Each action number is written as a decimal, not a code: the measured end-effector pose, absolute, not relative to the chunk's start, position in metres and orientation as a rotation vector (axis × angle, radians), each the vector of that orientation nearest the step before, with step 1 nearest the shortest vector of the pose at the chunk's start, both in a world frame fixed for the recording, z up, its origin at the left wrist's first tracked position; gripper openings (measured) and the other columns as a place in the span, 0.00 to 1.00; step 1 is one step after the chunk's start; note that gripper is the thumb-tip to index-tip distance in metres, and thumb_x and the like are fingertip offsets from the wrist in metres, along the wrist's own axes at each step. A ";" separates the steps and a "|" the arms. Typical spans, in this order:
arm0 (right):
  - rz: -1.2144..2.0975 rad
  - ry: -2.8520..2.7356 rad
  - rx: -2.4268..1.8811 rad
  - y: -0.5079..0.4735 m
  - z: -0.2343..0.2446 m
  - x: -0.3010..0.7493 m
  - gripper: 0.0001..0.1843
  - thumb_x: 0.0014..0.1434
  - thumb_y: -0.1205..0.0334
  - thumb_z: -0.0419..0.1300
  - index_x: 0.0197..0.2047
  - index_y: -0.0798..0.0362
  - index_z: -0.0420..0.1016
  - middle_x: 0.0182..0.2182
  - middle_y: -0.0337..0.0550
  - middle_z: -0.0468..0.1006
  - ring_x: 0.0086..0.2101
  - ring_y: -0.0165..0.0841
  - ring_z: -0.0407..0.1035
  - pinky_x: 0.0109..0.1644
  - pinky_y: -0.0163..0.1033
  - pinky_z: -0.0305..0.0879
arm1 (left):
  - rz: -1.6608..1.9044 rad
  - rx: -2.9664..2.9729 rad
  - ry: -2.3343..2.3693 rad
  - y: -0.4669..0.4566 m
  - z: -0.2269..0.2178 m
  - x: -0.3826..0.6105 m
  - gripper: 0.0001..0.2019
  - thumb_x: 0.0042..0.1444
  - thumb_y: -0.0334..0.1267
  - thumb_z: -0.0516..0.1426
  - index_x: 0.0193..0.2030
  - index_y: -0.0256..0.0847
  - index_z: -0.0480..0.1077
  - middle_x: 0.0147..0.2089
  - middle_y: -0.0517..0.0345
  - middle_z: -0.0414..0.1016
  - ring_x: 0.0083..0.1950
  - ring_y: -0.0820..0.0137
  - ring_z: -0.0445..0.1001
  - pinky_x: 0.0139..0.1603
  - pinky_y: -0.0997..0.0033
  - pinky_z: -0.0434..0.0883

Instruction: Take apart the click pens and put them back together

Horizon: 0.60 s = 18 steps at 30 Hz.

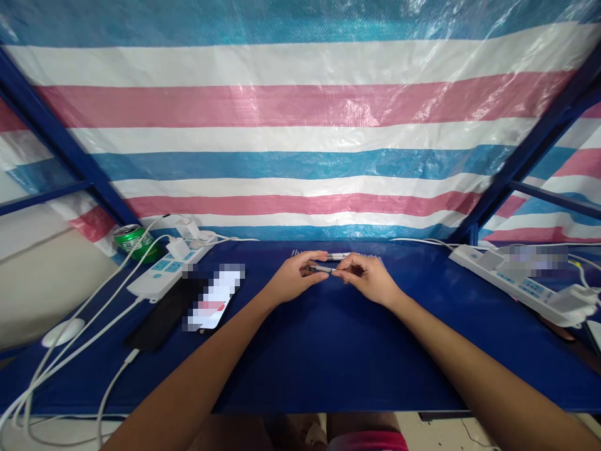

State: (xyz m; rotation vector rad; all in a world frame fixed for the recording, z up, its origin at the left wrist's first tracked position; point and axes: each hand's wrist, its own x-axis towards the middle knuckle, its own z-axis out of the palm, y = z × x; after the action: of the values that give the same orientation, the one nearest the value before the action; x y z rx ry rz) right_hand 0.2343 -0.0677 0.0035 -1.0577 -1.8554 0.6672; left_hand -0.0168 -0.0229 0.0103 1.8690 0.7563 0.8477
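Over the blue tabletop [323,351], my two hands meet in front of me. My left hand [292,279] is closed around a slim pen [320,269] with a grey section and a dark end, lying nearly level between thumb and fingers. With thumb and forefinger pinched, my right hand [370,279] grips the pen's narrow right end; the exact part is too small to make out. Just behind my fingers lies another pen, white and grey [337,256]. Thin pale sticklike pieces [295,253] show on both sides of it, partly hidden by my hands.
On the left are a phone with a lit screen [216,300], a black device on a cable [159,316], a power strip [171,269] and a green can [136,243]. Another power strip [521,285] with plugs lies right. Striped plastic sheeting [300,169] hangs behind.
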 end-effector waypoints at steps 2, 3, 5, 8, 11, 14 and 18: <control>0.669 -1.865 -1.054 -0.068 0.004 0.235 0.15 0.66 0.45 0.68 0.39 0.48 0.79 0.29 0.38 0.80 0.27 0.32 0.72 0.32 0.37 0.67 | 0.824 1.851 0.767 -0.023 0.010 -0.016 0.23 0.65 0.48 0.64 0.65 0.44 0.75 0.55 0.46 0.83 0.51 0.61 0.83 0.53 0.58 0.80; 0.672 -1.867 -1.052 -0.068 0.004 0.235 0.14 0.66 0.45 0.67 0.39 0.48 0.79 0.30 0.38 0.81 0.28 0.33 0.73 0.33 0.37 0.67 | 0.821 1.857 0.764 -0.024 0.010 -0.016 0.23 0.65 0.47 0.64 0.65 0.44 0.75 0.55 0.46 0.83 0.52 0.60 0.82 0.53 0.58 0.80; 0.674 -1.872 -1.047 -0.068 0.005 0.235 0.14 0.66 0.46 0.67 0.39 0.48 0.79 0.31 0.39 0.81 0.30 0.33 0.74 0.35 0.38 0.68 | 0.844 1.874 0.741 -0.024 0.010 -0.016 0.26 0.62 0.46 0.66 0.66 0.45 0.74 0.60 0.46 0.80 0.56 0.59 0.81 0.55 0.58 0.79; 0.673 -1.880 -1.045 -0.068 0.006 0.234 0.14 0.66 0.45 0.67 0.40 0.47 0.80 0.32 0.40 0.82 0.31 0.34 0.74 0.36 0.38 0.69 | 0.837 1.863 0.757 -0.024 0.009 -0.015 0.22 0.64 0.47 0.64 0.63 0.45 0.76 0.59 0.47 0.81 0.54 0.60 0.82 0.54 0.58 0.79; 0.694 -1.891 -1.063 -0.068 0.006 0.234 0.15 0.66 0.44 0.66 0.39 0.48 0.80 0.31 0.40 0.82 0.30 0.34 0.75 0.35 0.38 0.70 | 0.822 1.886 0.788 -0.025 0.010 -0.015 0.17 0.65 0.48 0.63 0.55 0.44 0.80 0.57 0.48 0.83 0.52 0.60 0.83 0.53 0.58 0.80; 0.685 -1.905 -1.089 -0.067 0.005 0.236 0.14 0.67 0.46 0.66 0.41 0.48 0.81 0.29 0.39 0.81 0.28 0.33 0.75 0.34 0.38 0.70 | 0.862 1.931 0.801 -0.026 0.013 -0.015 0.22 0.61 0.45 0.66 0.61 0.44 0.77 0.58 0.48 0.82 0.55 0.59 0.82 0.55 0.58 0.79; 0.444 -2.011 -1.086 -0.059 0.002 0.244 0.07 0.69 0.56 0.64 0.47 0.46 0.81 0.42 0.43 0.85 0.39 0.38 0.78 0.46 0.43 0.74 | 0.993 2.029 0.969 -0.021 0.017 -0.020 0.19 0.66 0.43 0.61 0.61 0.44 0.76 0.59 0.49 0.80 0.53 0.60 0.81 0.52 0.60 0.79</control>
State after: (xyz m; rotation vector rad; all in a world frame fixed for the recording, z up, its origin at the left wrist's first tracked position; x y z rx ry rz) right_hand 0.2438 -0.0590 0.0019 -1.0856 -2.0111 0.4441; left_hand -0.0195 -0.0207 0.0165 2.0293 0.9690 0.9929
